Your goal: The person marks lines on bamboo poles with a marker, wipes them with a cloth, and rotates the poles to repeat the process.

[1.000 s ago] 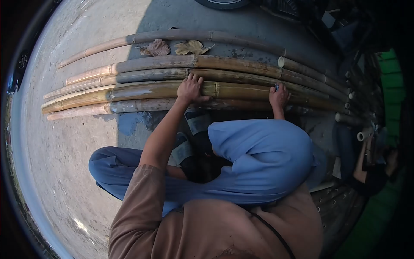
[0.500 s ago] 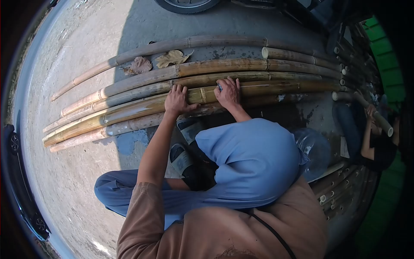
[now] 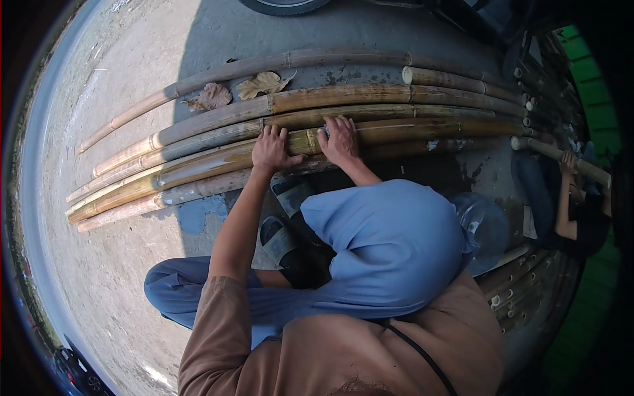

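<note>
Several long bamboo poles lie side by side on the ground before me. My left hand (image 3: 269, 150) grips the thick yellow-brown bamboo pole (image 3: 409, 132), its fingers hooked over the far side and its thumb out along the near side. Just right of it, close to a pole joint, my right hand (image 3: 342, 141) lies over the same pole with fingers bent. A bit of a small blue object (image 3: 326, 131) shows between its thumb and fingers, mostly hidden. Behind this pole runs a thinner bamboo pole (image 3: 310, 119), and a greyer pole (image 3: 198, 190) lies on the near side.
Dry leaves (image 3: 261, 84) lie between the farther poles. A wheel (image 3: 284, 5) stands at the top edge. To the right, another person (image 3: 568, 198) holds a bamboo piece (image 3: 561, 158). A clear plastic bottle (image 3: 485, 228) and stacked bamboo (image 3: 522, 290) are beside my knee.
My right hand has slid a little left along the pole, nearer my left hand, which stays put. The other person's bamboo piece has shifted, and a car at the left has moved down the view.
</note>
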Motion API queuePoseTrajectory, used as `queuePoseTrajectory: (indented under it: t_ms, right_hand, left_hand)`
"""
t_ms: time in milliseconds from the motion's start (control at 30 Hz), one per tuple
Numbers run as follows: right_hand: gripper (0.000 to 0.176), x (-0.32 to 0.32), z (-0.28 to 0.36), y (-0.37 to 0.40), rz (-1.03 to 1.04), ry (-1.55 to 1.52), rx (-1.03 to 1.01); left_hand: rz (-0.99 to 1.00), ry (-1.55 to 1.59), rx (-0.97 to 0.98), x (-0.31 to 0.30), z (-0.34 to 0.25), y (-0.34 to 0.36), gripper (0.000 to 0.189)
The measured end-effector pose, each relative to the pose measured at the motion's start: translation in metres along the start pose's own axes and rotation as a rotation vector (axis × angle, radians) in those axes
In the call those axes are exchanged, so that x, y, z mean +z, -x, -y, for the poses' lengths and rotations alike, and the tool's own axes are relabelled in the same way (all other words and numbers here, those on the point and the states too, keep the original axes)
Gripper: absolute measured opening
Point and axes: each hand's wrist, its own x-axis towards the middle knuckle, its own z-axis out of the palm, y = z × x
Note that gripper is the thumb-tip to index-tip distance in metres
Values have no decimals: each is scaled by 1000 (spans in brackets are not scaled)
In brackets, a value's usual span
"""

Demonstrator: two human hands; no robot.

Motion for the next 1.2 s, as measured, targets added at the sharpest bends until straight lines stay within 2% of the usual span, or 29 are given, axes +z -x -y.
queuePoseTrajectory:
  t_ms: [67,167,200,233,300,467,533,633,667,800,867,900,933,1000,1100,1200]
  right_hand:
    - [42,24,46,12,-11,22,-147]
    - [39,12,20,5,16,-48,-37]
    - [31,10,-2,5,-101,-7,-18]
    - [29,-15,-16,3,-71,49,57]
    - [28,-30,-70,6,-213,138,134]
    - [30,-78,-179,5,-334,426,377]
    - [31,-85,-178,3,-341,431,460]
    - [32,-54,-135,1,-288,376,382]
    - [33,-46,-102,1,-179,302,326]
    - [35,12,32,10,18,9,-38]
    - [37,34,51,13,30,-12,-178]
    - [36,24,49,10,29,-55,-139]
    - [35,18,37,9,27,-99,-101]
    - [31,3,4,5,-61,7,6]
    - [29,-33,-86,2,-174,194,243]
    - [35,-87,-167,-3,-157,429,472]
  left_hand:
    - [18,13,6,6,2,0,89]
    - [3,-11,41,3,3,-3,92]
    - [-4,-24,54,2,3,0,93]
    - [-33,-27,54,6,4,1,97]
    - [-39,15,53,6,5,4,96]
    - [19,-27,112,13,10,0,93]
    - [101,-21,133,13,13,-2,90]
    - [221,43,185,-1,24,-21,93]
    - [283,73,192,-5,26,-27,94]
    - [382,67,160,-16,23,-37,95]
    - [270,137,194,7,32,-34,95]
    - [206,149,219,11,33,-31,96]
    - [140,158,241,9,34,-28,96]
    - [119,80,198,5,29,-24,96]
    - [130,63,145,-1,21,-16,96]
    - [117,21,145,-3,18,-14,99]
